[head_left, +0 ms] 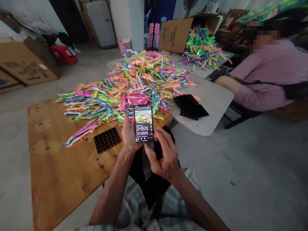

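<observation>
My left hand (128,136) is wrapped round a black smartphone (143,123), holding it upright with its lit screen facing me. Beside the phone's lower right edge my right hand (165,154) hovers with fingers bent and apart, the fingertips close to the phone and nothing in the palm. Both hands are over the near edge of a wooden table (64,173). Just behind the phone lies a big heap of bright plastic toy pieces (130,85) in pink, orange, green and blue.
A small black grid tray (107,140) lies on the wooden table left of my hands. Black trays (190,107) rest on a grey stone table (211,99). A seated person in a pink top (269,73) is at right. Cardboard boxes (175,33) hold another colourful pile behind.
</observation>
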Tool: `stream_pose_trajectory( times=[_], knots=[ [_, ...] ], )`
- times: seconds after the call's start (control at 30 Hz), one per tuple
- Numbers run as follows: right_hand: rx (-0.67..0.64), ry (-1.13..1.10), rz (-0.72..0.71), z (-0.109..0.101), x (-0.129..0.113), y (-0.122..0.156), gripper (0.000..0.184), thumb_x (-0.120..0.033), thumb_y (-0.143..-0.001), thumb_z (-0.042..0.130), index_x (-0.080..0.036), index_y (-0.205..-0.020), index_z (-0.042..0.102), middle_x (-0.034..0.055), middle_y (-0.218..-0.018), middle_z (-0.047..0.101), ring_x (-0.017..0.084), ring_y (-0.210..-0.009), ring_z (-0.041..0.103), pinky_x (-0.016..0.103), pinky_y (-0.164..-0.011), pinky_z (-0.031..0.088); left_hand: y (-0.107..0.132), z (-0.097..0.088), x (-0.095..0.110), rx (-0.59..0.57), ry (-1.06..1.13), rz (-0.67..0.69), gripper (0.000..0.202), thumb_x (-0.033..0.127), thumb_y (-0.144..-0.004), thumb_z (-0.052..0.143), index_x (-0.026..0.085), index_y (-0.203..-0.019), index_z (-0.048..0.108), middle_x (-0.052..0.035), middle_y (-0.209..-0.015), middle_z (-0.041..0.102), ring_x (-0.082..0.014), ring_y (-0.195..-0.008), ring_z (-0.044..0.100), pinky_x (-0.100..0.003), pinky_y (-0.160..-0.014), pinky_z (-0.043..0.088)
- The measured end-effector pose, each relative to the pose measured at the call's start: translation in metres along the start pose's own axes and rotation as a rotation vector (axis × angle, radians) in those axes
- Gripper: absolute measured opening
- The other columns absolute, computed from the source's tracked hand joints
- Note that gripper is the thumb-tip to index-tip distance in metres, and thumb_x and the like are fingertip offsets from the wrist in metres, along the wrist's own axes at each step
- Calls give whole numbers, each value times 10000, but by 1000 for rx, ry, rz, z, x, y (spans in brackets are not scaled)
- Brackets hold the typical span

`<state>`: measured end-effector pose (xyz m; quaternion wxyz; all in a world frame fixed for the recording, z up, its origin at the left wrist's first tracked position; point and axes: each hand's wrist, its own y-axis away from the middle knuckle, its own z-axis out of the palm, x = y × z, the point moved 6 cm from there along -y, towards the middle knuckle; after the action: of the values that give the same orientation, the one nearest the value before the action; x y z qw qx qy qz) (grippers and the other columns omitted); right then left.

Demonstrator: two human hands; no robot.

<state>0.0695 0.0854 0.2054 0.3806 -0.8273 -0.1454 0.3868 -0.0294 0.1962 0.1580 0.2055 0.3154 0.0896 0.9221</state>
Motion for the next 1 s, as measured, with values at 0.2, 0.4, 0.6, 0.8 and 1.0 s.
stream_pose_trajectory(
  times=[0.2,0.4,0.6,0.8,1.0],
  knots=[
    [1,-18,-11,0,-1,-1,542,-245,-891,669,-100,-1379,482,243,-1335,591,355,-1289,564,573,-1023,546,1,2,1,26,9,-20,815,699,-973,189,94,-902,730,-144,-738,734,-308,-802,742,-427,-737,620],
    [0,-29,-25,1,-1,-1,554,-251,-894,663,-107,-1392,468,243,-1343,581,356,-1289,562,577,-1014,550,2,2,2,22,14,-7,798,693,-972,215,86,-906,729,-160,-762,735,-315,-812,743,-437,-778,616],
    [1,-37,-24,1,-1,1,557,-236,-886,666,-87,-1388,475,252,-1352,572,357,-1294,555,571,-1022,546,1,0,0,-2,9,-21,801,706,-966,215,92,-939,729,-147,-761,738,-301,-794,743,-415,-759,618],
    [-12,-49,-7,2,1,2,580,-225,-873,685,-91,-1396,474,253,-1357,564,356,-1295,550,576,-1010,552,-2,-2,0,-6,-2,-7,829,731,-957,217,80,-922,728,-155,-777,742,-316,-845,742,-445,-788,614],
    [-19,-62,1,3,2,3,581,-223,-867,693,-94,-1393,485,248,-1367,561,356,-1301,544,576,-1029,541,-4,-6,-2,-29,-7,-17,833,743,-948,235,73,-988,728,-171,-855,752,-326,-869,742,-451,-779,615]
  ],
)
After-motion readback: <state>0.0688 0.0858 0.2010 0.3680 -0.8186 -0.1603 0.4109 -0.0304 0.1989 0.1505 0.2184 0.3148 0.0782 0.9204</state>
